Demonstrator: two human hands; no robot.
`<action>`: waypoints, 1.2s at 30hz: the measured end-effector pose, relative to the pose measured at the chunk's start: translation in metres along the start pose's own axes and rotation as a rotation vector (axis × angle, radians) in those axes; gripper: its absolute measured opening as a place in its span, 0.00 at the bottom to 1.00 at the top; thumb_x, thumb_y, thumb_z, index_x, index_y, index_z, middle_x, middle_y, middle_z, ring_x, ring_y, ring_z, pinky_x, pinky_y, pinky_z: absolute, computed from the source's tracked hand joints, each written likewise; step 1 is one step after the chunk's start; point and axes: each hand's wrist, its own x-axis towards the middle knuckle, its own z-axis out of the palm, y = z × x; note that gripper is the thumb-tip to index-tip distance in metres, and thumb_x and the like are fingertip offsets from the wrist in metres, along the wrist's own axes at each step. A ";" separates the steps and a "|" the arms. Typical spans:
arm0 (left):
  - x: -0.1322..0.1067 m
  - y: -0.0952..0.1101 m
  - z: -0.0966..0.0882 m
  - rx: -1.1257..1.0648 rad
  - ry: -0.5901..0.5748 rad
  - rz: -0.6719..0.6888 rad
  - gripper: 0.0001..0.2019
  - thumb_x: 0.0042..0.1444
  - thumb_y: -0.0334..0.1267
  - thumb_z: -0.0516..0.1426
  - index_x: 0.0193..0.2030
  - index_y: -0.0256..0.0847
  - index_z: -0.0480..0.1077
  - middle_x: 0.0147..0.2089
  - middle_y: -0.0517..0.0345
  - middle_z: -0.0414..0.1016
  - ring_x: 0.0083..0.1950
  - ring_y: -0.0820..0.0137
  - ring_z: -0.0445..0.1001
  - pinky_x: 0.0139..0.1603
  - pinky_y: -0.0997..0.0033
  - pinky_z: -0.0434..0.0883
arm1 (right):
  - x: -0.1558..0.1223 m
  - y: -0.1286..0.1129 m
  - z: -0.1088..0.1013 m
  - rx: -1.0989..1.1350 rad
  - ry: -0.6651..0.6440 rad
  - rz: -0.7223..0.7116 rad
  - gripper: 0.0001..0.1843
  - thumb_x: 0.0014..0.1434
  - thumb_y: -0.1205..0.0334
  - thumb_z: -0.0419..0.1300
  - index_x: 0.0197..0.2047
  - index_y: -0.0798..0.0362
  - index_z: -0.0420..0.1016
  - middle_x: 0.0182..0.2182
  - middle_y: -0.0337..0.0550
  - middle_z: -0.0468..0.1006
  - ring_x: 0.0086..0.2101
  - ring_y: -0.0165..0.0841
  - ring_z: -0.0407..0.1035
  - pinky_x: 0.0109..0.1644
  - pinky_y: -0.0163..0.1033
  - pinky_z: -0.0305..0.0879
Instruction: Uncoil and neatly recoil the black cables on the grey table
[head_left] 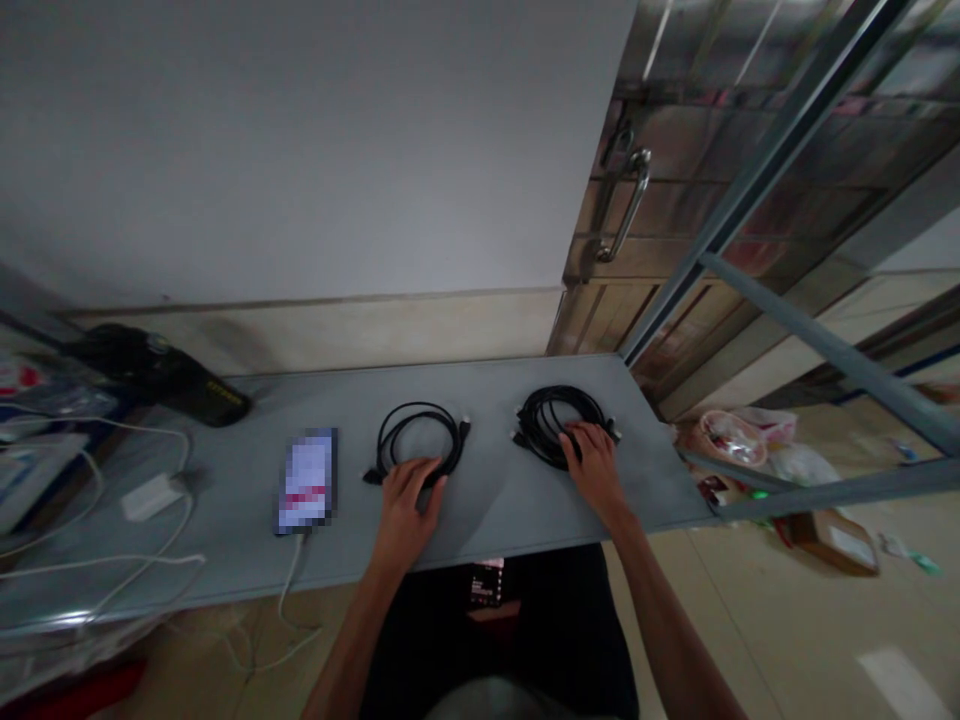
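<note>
"How do the fingers stand?"
"On the left hand they bend loosely, thumb set apart, at the near edge of the smaller black coil. On the right hand they curl onto the near side of the thicker black coil, its thumb apart too. Whether either hand pinches cable, nobody can tell from here."

"And where do those coils lie?"
"Measured from the phone, the smaller black coil is near, on its right; the thicker black coil is farther right. All three share the grey tabletop."

"Anything farther out?"
"Left of the phone, a white adapter; behind and left of it, a black cylindrical item. Well to its right, past the tabletop's end, a pink basket."
</note>
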 end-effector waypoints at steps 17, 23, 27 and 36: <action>-0.001 0.005 -0.005 0.096 0.066 0.098 0.08 0.78 0.38 0.61 0.60 0.45 0.78 0.54 0.48 0.85 0.56 0.55 0.82 0.63 0.49 0.75 | -0.003 -0.012 -0.024 0.329 0.169 0.257 0.35 0.81 0.29 0.44 0.37 0.47 0.74 0.34 0.48 0.83 0.37 0.43 0.74 0.48 0.48 0.68; -0.002 0.010 -0.007 0.088 0.079 0.136 0.07 0.78 0.35 0.61 0.59 0.45 0.77 0.53 0.49 0.85 0.55 0.56 0.82 0.61 0.51 0.75 | 0.005 -0.038 -0.060 0.567 0.443 0.408 0.35 0.78 0.25 0.49 0.32 0.46 0.62 0.24 0.32 0.64 0.26 0.31 0.60 0.32 0.40 0.58; -0.003 0.011 -0.008 0.081 0.074 0.155 0.06 0.77 0.36 0.63 0.57 0.45 0.78 0.52 0.50 0.86 0.53 0.56 0.83 0.60 0.52 0.76 | 0.015 -0.074 -0.105 0.835 0.552 0.450 0.31 0.79 0.28 0.51 0.36 0.45 0.57 0.25 0.25 0.54 0.21 0.26 0.46 0.26 0.35 0.49; -0.027 0.045 -0.005 -0.242 -0.143 -0.032 0.12 0.76 0.45 0.64 0.61 0.48 0.81 0.51 0.51 0.88 0.54 0.56 0.86 0.62 0.51 0.81 | -0.042 -0.164 -0.177 1.328 0.432 0.571 0.29 0.78 0.41 0.65 0.31 0.47 0.61 0.22 0.25 0.47 0.21 0.25 0.40 0.25 0.34 0.50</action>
